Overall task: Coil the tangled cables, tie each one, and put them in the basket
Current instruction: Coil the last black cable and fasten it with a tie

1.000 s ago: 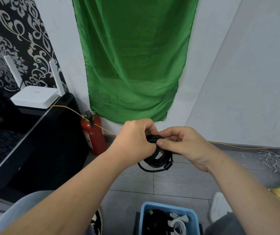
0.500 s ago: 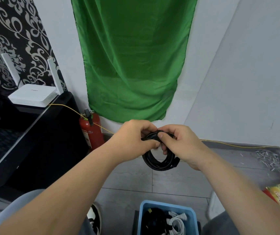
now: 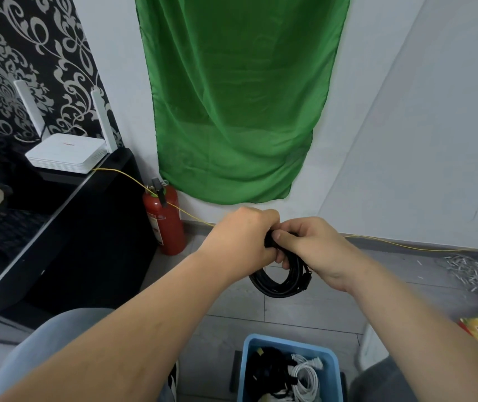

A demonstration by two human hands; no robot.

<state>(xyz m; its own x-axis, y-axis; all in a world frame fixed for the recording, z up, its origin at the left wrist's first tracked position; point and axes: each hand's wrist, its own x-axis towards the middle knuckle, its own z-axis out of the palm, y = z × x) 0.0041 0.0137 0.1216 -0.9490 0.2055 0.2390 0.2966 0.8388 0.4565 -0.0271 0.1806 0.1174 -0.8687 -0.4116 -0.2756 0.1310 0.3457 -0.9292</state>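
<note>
Nearest, at the bottom edge: blue basket, already holding a white cable and black cables, apparently bundled, so part of the job looks done. Above it, in the air: black cable coil, wound into loops. Left hand curled round the coil's top; right hand gripping beside it, thumb pressing down. Probably mid-tie; fastening hidden, cannot tell if closed. Left to do: finish tying, drop into basket. Farther back: red fire extinguisher, green cloth.
</note>
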